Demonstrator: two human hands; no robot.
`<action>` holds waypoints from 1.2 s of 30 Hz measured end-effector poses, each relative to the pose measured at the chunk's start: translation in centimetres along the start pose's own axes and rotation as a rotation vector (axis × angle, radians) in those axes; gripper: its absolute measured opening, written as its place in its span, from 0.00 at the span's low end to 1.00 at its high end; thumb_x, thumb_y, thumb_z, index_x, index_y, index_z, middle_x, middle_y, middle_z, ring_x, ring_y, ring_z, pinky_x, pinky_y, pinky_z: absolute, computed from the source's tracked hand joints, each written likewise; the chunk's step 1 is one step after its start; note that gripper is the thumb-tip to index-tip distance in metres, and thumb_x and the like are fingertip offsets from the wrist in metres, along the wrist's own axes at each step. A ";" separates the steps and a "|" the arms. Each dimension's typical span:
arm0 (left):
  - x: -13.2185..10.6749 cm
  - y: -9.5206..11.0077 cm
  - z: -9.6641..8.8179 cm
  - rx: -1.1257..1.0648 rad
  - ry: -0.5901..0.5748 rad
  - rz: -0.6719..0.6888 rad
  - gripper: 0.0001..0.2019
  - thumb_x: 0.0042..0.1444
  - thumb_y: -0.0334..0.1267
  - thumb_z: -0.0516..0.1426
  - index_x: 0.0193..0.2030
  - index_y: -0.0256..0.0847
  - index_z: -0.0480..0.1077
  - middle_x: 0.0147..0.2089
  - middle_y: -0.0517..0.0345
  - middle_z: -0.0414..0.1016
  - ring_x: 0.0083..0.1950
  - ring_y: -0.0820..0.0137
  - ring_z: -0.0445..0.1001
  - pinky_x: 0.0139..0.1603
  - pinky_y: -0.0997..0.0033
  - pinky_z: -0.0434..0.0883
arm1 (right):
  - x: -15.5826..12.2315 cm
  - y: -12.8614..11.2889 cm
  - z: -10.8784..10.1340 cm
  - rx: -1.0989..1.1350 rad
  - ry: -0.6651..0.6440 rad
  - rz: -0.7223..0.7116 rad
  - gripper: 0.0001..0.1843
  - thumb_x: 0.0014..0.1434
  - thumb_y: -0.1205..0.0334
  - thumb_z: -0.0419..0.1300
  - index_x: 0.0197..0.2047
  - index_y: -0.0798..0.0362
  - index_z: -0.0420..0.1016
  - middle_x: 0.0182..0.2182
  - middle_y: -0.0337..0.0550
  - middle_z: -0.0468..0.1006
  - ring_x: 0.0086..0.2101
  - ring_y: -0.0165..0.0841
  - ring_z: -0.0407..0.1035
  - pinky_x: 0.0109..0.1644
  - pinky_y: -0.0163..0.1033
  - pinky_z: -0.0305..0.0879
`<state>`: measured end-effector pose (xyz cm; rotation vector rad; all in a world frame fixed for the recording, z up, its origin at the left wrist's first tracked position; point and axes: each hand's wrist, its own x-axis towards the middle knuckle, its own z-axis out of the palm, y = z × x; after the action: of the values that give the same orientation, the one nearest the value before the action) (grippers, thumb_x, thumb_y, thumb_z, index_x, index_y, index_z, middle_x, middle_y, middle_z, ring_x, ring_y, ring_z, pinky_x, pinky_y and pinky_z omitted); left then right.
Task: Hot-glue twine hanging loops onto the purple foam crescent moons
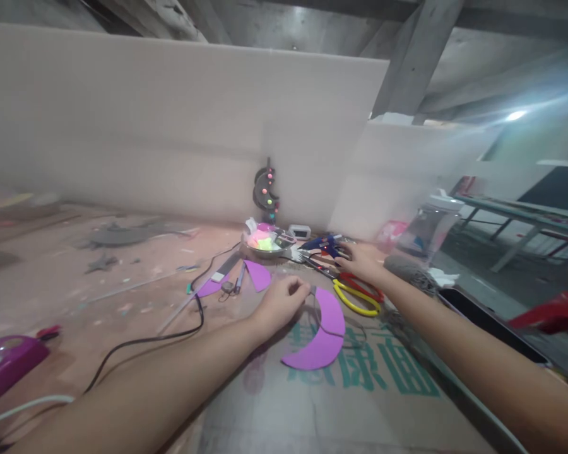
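Note:
Near the cardboard's middle, my left hand [284, 304] is closed, its fingertips pinching the upper tip of a purple foam crescent [332, 334]. A dark thin cord or wire crosses the crescent. My right hand [362, 261] reaches farther forward, fingers curled round the end of a blue glue gun [325, 243]; part of the grip is hidden. Below that hand lie scissors [360, 299] with red and yellow handles. Purple foam offcuts [258, 275] and a grey-bladed tool [227, 267] are left of the scissors.
A bowl [267, 252] of bright small pieces stands at the back, before a dark crescent ornament [265, 192] with coloured beads. A phone [492, 321] and a clear plastic jar [428, 227] are at right. A magenta tool [16, 362] and black cable [146, 340] occupy the left.

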<state>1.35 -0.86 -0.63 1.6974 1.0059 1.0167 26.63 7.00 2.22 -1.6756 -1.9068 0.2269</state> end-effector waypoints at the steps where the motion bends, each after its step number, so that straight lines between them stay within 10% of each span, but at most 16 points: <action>1: 0.0 0.0 0.0 -0.003 -0.004 -0.006 0.14 0.57 0.46 0.52 0.27 0.40 0.65 0.20 0.65 0.63 0.23 0.73 0.63 0.26 0.73 0.60 | 0.8 -0.3 0.2 0.003 -0.010 0.021 0.28 0.55 0.60 0.60 0.58 0.59 0.68 0.54 0.55 0.73 0.52 0.43 0.69 0.58 0.46 0.63; 9: 0.0 0.1 0.1 -0.021 -0.010 -0.007 0.12 0.57 0.45 0.52 0.27 0.40 0.64 0.19 0.66 0.62 0.22 0.74 0.62 0.26 0.74 0.60 | 3.5 -1.9 2.0 0.046 -0.081 0.192 0.11 0.49 0.60 0.66 0.34 0.60 0.78 0.29 0.48 0.81 0.28 0.35 0.73 0.32 0.35 0.68; 17: 0.1 0.0 0.1 -0.004 -0.013 -0.001 0.13 0.57 0.46 0.52 0.27 0.40 0.66 0.19 0.65 0.63 0.23 0.72 0.63 0.26 0.73 0.60 | 2.1 -2.9 0.1 0.051 0.123 0.233 0.18 0.52 0.53 0.63 0.38 0.60 0.78 0.33 0.53 0.81 0.36 0.42 0.75 0.39 0.40 0.68; 26: 0.2 -0.1 -0.3 0.011 0.017 0.030 0.14 0.57 0.46 0.52 0.26 0.40 0.65 0.19 0.64 0.64 0.24 0.72 0.64 0.27 0.74 0.60 | -4.7 -3.8 -3.1 0.207 0.145 0.089 0.19 0.57 0.50 0.58 0.42 0.55 0.79 0.35 0.47 0.82 0.40 0.39 0.76 0.47 0.41 0.70; 36: 0.1 -0.3 -0.5 0.062 0.077 0.022 0.14 0.57 0.47 0.52 0.28 0.39 0.67 0.23 0.63 0.67 0.27 0.72 0.66 0.30 0.74 0.62 | -12.0 -4.0 -2.0 0.219 0.070 0.096 0.14 0.51 0.49 0.64 0.32 0.51 0.79 0.30 0.45 0.82 0.36 0.45 0.77 0.41 0.47 0.74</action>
<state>0.83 -0.52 -0.77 1.7344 1.0803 1.0830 24.73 -5.67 2.02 -1.6068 -1.6867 0.3948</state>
